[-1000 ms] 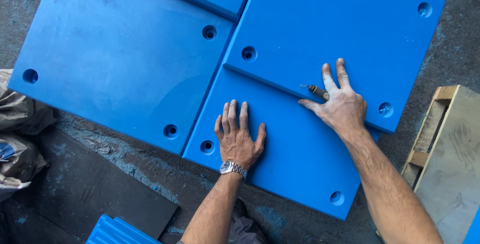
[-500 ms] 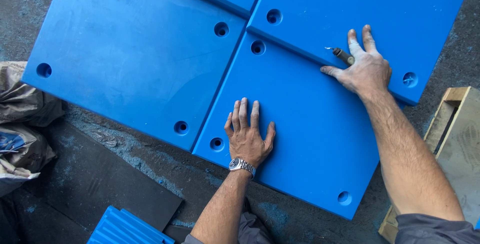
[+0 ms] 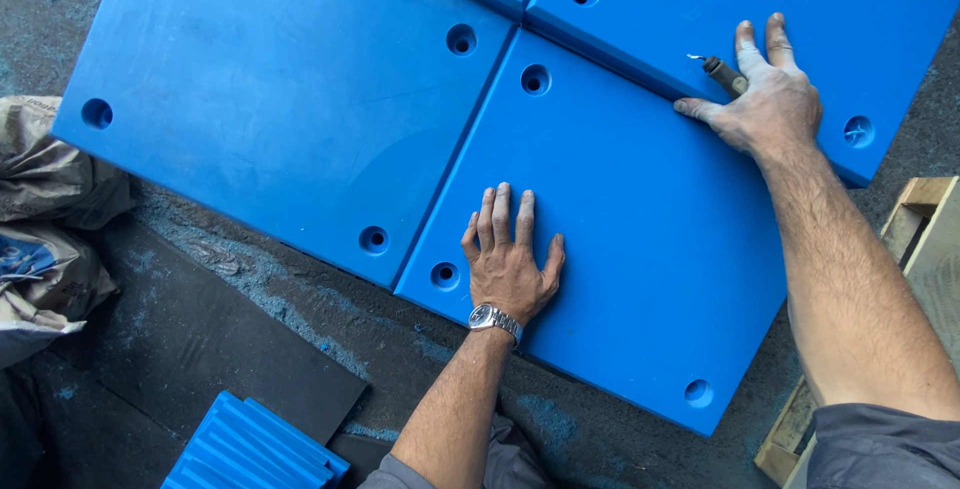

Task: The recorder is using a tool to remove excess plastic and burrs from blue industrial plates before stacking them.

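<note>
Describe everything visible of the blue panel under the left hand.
The blue panel is a thick, smooth, square slab, plastic by its look, lying flat on the dusty floor. Round holes sit near its corners. The left hand rests flat on it, fingers spread. The right hand holds a small dark tool at its upper edge, where a neighbouring panel overlaps.

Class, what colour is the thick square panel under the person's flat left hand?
Bright blue: the thick square plastic panel under the left hand, seen in the head view.
</note>
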